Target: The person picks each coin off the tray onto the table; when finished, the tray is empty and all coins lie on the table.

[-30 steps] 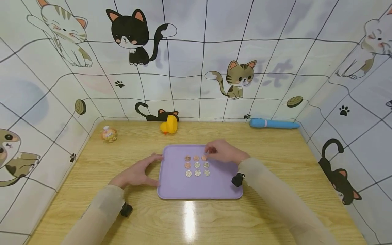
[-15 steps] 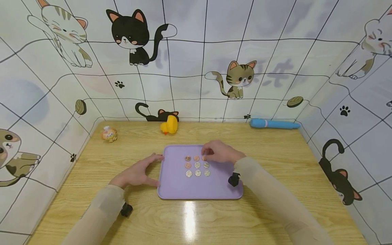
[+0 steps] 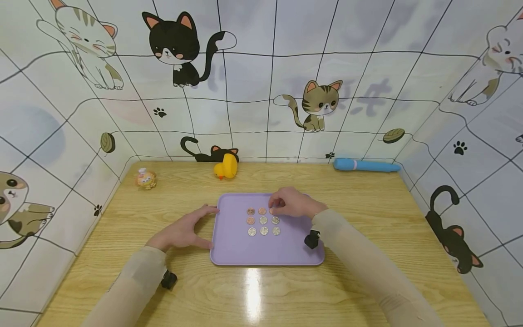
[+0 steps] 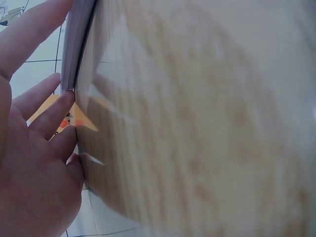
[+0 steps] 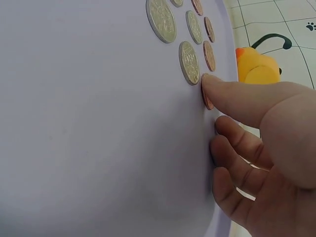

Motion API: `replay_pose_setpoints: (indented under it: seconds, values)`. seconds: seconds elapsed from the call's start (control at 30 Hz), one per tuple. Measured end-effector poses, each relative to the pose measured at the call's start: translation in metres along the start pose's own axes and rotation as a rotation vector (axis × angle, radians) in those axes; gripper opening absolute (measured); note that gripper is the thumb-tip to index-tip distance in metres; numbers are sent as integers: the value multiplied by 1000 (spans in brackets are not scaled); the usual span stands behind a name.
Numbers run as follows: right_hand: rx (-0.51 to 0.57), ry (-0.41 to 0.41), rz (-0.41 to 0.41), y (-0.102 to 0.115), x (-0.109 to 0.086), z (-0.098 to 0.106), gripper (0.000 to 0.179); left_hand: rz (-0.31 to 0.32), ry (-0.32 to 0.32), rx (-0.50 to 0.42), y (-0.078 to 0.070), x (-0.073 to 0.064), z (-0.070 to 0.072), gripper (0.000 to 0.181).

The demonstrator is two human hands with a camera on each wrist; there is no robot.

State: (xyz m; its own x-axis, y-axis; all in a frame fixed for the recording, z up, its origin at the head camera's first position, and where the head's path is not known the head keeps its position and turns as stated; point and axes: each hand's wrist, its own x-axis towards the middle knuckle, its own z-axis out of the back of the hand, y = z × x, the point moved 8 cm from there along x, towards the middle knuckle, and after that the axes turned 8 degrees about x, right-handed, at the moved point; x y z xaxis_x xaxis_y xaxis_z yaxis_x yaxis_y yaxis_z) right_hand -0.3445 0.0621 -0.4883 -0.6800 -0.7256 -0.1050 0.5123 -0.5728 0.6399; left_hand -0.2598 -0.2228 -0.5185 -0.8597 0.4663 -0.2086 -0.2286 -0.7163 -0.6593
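A lilac tray point(image 3: 241, 252) lies on the wooden table, carrying coins in three rows of three. Silver coins point(image 3: 263, 231) fill the front row and part of the middle one; copper coins point(image 3: 251, 211) make up the back row and the middle row's left end. My right hand point(image 3: 297, 202) is over the back right corner of the grid, its thumb on the edge of a copper coin point(image 5: 207, 101), forefinger hidden behind the thumb in the right wrist view. At the tray's left side, my left hand point(image 3: 180, 230) touches the rim with spread thumb and fingers.
Along the back of the table point(image 3: 367, 254) are a small figurine point(image 3: 146, 179), a yellow rubber duck point(image 3: 227, 166) and a blue pen-shaped object point(image 3: 365, 165). Behind them rises a cat-patterned backdrop point(image 3: 253, 81), which also closes off both sides.
My right hand has shifted slightly left onto the back right copper coin, then stayed there. The left hand, the tray and the other coins keep their places.
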Motion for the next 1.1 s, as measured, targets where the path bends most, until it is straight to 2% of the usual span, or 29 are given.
replay_pose_setpoints:
  seconds: [0.37,0.6,0.83,1.1]
  values:
    - [-28,10,-30,-5,2,-2,5,-3,0,-6,-1,-2,0,99]
    - [-37,7,0,-4,3,-2,4,-8,0,-2,2,0,-1,100]
    - [-46,36,35,4,1,-1,5,-3,-1,1,1,0,-1,100]
    - [4,43,-23,0,0,-2,8,6,-4,0,2,0,-2,100]
